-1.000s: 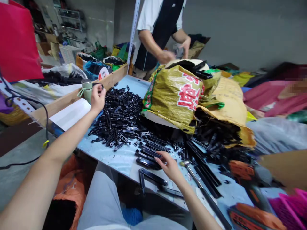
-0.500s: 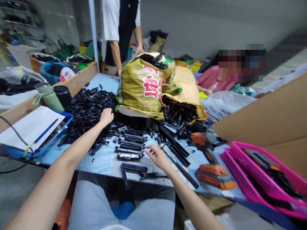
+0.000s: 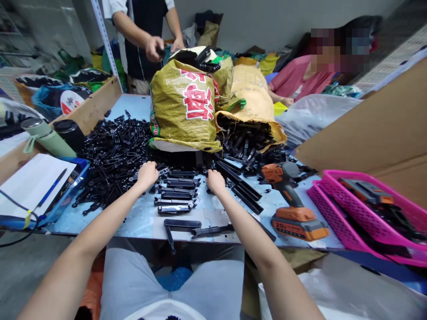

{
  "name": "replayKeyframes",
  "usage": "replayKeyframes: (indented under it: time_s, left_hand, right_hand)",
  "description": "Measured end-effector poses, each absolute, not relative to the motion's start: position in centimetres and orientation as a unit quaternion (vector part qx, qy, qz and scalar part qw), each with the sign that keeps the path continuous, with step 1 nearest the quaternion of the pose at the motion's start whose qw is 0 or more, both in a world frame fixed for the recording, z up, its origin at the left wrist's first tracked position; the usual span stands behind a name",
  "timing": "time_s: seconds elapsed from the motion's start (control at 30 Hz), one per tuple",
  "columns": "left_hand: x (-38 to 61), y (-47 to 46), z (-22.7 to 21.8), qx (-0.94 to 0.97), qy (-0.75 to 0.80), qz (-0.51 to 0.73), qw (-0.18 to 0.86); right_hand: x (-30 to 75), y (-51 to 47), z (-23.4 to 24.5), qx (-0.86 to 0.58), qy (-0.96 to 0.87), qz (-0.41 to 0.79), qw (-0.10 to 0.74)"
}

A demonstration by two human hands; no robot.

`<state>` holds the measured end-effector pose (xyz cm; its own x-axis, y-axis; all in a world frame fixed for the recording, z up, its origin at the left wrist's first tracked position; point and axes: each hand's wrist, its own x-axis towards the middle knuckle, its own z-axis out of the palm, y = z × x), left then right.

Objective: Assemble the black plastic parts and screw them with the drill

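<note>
1. over at the blue table (image 3: 130, 105), the seated person's left hand (image 3: 147, 174) is sitting low at the right edge of the heap of black parts (image 3: 113, 151); its fingers are curling under, and i'm not managing to see how tightly they're closing or on what.
2. across from it, the right hand (image 3: 215, 181) is curling too, knuckles up, just beyond the row's right end; its fingertips are hiding from me, so i can't make out its grip or any catch.
3. between both hands, a row of black bars (image 3: 176, 191) is lying side by side.
4. nearer the table edge, a bent black arm (image 3: 183, 224) and a dark forked piece (image 3: 213, 230) are lying close together.
5. off right, an orange drill (image 3: 296, 222) is standing on its battery beside pink baskets (image 3: 362, 215).
6. beyond the printed yellow sack (image 3: 182, 104), a co-worker's hand (image 3: 153, 49) is holding something dark.
</note>
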<state>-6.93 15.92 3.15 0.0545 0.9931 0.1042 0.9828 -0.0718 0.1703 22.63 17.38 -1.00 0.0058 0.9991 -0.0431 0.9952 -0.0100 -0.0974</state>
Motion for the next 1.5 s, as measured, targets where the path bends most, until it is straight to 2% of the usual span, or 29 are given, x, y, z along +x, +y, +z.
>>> replayKeyframes:
  time_s: [0.23, 0.43, 0.53, 0.63, 0.8, 1.03, 1.13, 1.3, 1.5]
  left_hand:
    - [-6.5, 14.3, 2.3, 0.767, 0.641, 0.022, -0.011]
    - [-9.4, 11.8, 3.2, 0.706, 0.707, 0.026, -0.039]
    - [-11.4, 12.4, 4.2, 0.669, 0.74, 0.037, -0.066]
    - [-11.9, 16.0, 5.0, 0.662, 0.743, 0.076, -0.051]
    - [-11.4, 23.2, 4.4, 0.621, 0.779, 0.089, 0.002]
    - [-12.3, 26.2, 3.4, 0.586, 0.798, 0.143, 0.006]
    - [-13.5, 26.8, 3.6, 0.565, 0.808, 0.168, -0.014]
    - [-16.1, 28.8, 3.3, 0.555, 0.815, 0.168, -0.016]
    - [-17.0, 31.3, 2.9, 0.572, 0.79, 0.216, -0.049]
  right_hand:
    - [23.7, 15.8, -0.9, -0.662, -0.747, 0.041, 0.05]
    - [25.6, 13.7, -1.6, -0.631, -0.753, 0.052, 0.18]
    - [26.5, 12.9, -2.3, -0.625, -0.754, 0.064, 0.192]
    - [26.5, 12.4, -2.5, -0.631, -0.758, 0.049, 0.157]
    - [25.3, 12.0, -1.4, -0.654, -0.755, -0.047, 0.016]
    - [24.8, 12.2, -0.7, -0.637, -0.767, -0.071, -0.027]
    - [25.1, 12.1, -0.7, -0.649, -0.758, -0.056, 0.042]
    - [25.6, 10.6, -0.7, -0.602, -0.748, 0.082, 0.269]
    - [25.2, 5.7, -1.3, -0.587, -0.715, 0.134, 0.356]
